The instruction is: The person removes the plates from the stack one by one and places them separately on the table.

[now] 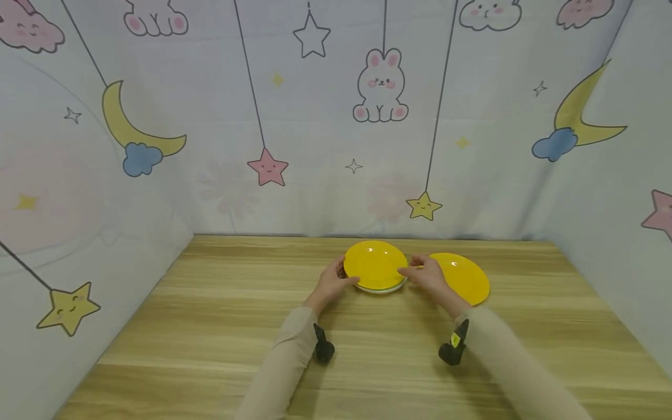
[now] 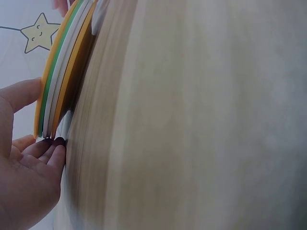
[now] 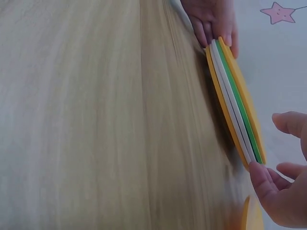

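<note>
A stack of plates [image 1: 375, 267] is at the back middle of the wooden table, with a yellow plate on top. From the side, the right wrist view shows a green rim [image 3: 235, 79] and white rims under it, with another yellow plate [image 3: 221, 96] at the bottom. My left hand [image 1: 333, 283] grips the stack's left edge, thumb on the top rim and fingers beneath. At the opposite edge, my right hand [image 1: 427, 274] touches the lower rim with its fingertips; its thumb [image 3: 288, 122] stands away from the top plate.
A separate yellow plate [image 1: 464, 280] lies on the wooden table [image 1: 236, 326] to the right, partly behind my right hand. A printed fabric backdrop [image 1: 325, 134] with stars, moons and rabbits rises at the table's back and sides.
</note>
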Demonstrator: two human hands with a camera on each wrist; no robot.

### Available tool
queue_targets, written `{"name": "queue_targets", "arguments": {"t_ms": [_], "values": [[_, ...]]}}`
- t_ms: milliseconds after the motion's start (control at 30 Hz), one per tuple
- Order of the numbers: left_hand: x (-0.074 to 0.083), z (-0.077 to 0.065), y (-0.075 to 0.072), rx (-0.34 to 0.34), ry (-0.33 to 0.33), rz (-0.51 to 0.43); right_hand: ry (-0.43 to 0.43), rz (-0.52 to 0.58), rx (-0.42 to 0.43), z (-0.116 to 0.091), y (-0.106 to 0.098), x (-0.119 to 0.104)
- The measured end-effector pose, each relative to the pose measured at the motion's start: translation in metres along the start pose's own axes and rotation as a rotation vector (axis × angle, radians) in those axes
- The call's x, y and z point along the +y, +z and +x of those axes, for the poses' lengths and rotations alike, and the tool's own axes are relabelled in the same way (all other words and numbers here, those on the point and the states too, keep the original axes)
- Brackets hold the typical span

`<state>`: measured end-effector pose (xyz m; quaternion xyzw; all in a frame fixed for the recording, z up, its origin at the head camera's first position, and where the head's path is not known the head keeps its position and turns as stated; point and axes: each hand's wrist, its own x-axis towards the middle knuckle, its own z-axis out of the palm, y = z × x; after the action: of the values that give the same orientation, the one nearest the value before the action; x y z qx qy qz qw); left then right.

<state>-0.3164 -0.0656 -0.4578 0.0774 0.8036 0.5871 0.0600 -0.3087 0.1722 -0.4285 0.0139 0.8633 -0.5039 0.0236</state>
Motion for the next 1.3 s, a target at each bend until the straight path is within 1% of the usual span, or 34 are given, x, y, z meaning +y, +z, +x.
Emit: {"name": "queue_targets", "arguments": {"t_ms": [167, 367, 700, 933, 1100, 1300], "values": [[0.000, 0.001, 0.001, 0.002, 0.006, -0.016, 0.007, -0.046, 0.038, 0.003, 0.007, 0.000], [0.001, 0.000, 0.002, 0.004, -0.006, -0.001, 0.028, -0.091, 0.059, 0.005, 0.011, 0.000], [0.003, -0.001, 0.002, 0.005, 0.003, 0.004, 0.024, -0.119, 0.089, 0.008, 0.017, 0.000], [0.002, 0.000, 0.001, 0.004, 0.005, 0.023, -0.004, -0.121, 0.091, 0.009, 0.017, 0.000], [0.002, -0.001, 0.001, -0.010, -0.003, 0.034, 0.000, -0.120, 0.071, 0.008, 0.016, 0.001], [0.003, -0.001, 0.001, -0.008, -0.011, 0.063, 0.013, -0.080, 0.061, 0.007, 0.012, -0.001]]}}
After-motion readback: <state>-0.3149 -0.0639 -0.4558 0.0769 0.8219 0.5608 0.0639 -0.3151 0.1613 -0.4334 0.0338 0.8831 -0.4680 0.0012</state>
